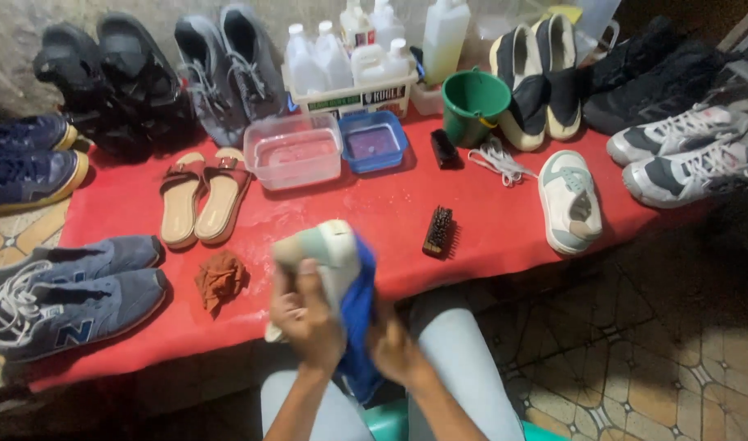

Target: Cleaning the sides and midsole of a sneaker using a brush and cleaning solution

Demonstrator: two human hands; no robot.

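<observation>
My left hand (pixel 304 314) is wrapped around a pale green-and-white sneaker (pixel 325 253), fingers closed on its side. My right hand (pixel 394 347) presses a blue cloth (pixel 359 318) against the shoe, fingers clamped on the fabric. The sneaker is blurred, held above my lap at the near edge of the red table (pixel 390 208). Its matching shoe (pixel 568 200) lies on the table to the right, beyond a dark brush (pixel 437 231).

On the red bench (pixel 488 220) lie a brush (pixel 437 231), tan sandals (pixel 201 196), a green bucket (pixel 474 101), two plastic tubs (pixel 296 150) and a crumpled brown rag (pixel 220 278).
</observation>
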